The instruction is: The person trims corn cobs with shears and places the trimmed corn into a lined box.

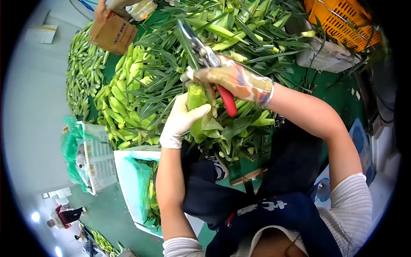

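My left hand (pixel 174 123), in a white glove, is closed around an ear of corn (pixel 197 100) in its green husk. The cut end of the ear points up and away from me. In a patterned glove, my right hand (pixel 237 79) grips red-handled pruning shears (pixel 227 102). Their metal blades reach up and left above the ear, and a long green leaf lies beside them. The right fingers are close to the top of the ear; whether they touch it is blurred. Beneath both hands spreads a heap of leafy corn (pixel 231 32).
Trimmed ears (pixel 122 100) are piled at left, with a heap of slimmer green produce (pixel 83 64) beyond. A foam box (pixel 122 171) and a white crate (pixel 100 158) stand lower left. An orange crate (pixel 338 21) is upper right. Another person's hand (pixel 101 13) touches a cardboard box (pixel 112 36).
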`<state>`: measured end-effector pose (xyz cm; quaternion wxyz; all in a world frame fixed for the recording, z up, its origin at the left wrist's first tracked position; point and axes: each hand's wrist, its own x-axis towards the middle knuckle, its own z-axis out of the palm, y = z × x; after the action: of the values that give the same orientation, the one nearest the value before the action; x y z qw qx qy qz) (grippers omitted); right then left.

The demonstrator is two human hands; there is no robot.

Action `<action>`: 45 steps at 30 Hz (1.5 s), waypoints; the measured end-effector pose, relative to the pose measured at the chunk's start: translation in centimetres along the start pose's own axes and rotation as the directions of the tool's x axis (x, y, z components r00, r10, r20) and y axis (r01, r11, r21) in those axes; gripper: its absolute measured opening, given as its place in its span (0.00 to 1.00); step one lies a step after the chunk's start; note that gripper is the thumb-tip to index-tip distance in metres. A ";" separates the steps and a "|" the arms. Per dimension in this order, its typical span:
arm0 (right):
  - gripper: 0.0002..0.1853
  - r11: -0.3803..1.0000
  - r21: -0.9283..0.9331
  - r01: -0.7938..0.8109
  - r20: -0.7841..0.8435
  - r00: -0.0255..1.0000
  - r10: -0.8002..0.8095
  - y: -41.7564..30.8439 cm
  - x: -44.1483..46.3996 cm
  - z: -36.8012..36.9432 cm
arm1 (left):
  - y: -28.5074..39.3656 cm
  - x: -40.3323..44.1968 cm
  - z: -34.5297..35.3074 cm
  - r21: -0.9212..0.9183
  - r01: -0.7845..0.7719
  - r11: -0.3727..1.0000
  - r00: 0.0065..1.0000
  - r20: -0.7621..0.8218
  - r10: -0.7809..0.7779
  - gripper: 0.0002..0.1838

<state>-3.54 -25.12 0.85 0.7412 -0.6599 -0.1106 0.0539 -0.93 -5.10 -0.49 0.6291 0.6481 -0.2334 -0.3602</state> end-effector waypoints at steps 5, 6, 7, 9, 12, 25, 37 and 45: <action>0.15 0.950 0.301 -0.077 -0.104 0.988 0.113 -0.1 1.5 0.3 | 0.1 0.1 0.5 0.092 0.036 0.995 0.996 -0.080 -0.029 0.18; 0.15 0.990 -0.077 -0.115 -0.198 0.975 0.098 -0.1 1.7 0.5 | 0.1 0.0 0.4 0.231 0.049 0.972 0.990 -0.142 -0.016 0.18; 0.15 0.879 -0.446 -0.169 -0.275 0.960 0.046 -0.3 1.8 0.6 | 0.3 0.0 0.2 0.361 0.065 0.930 0.980 -0.200 0.009 0.17; 0.16 0.799 -0.576 -0.170 -0.257 0.966 0.021 -1.9 0.6 0.4 | 1.5 -0.9 -1.5 -0.043 0.148 0.988 0.888 -0.435 -0.152 0.16; 0.15 0.634 -0.748 -0.197 -0.335 0.936 -0.104 0.8 1.0 -3.1 | 1.6 -2.6 -6.0 -0.164 -0.152 0.975 0.720 -0.694 -0.004 0.18; 0.33 0.782 -0.604 -0.153 -0.023 0.984 0.174 -1.8 -2.1 1.6 | 1.2 -0.9 -3.1 -0.085 -0.204 0.975 0.800 -0.588 0.116 0.18; 0.28 0.843 -0.494 -0.215 0.200 0.915 0.351 -0.4 -2.0 1.7 | 0.2 -1.6 -3.3 -0.064 -0.098 0.993 0.963 -0.258 0.079 0.19; 0.24 0.909 -0.372 -0.189 -0.107 0.981 0.160 2.5 -0.7 1.9 | 0.0 -0.9 -3.8 -0.165 -0.223 0.961 0.877 -0.464 0.123 0.21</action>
<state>-4.51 -23.12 -1.49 0.5950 -0.7998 -0.0320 0.0731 1.41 -1.95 -0.53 0.7616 0.6186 -0.0990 -0.1658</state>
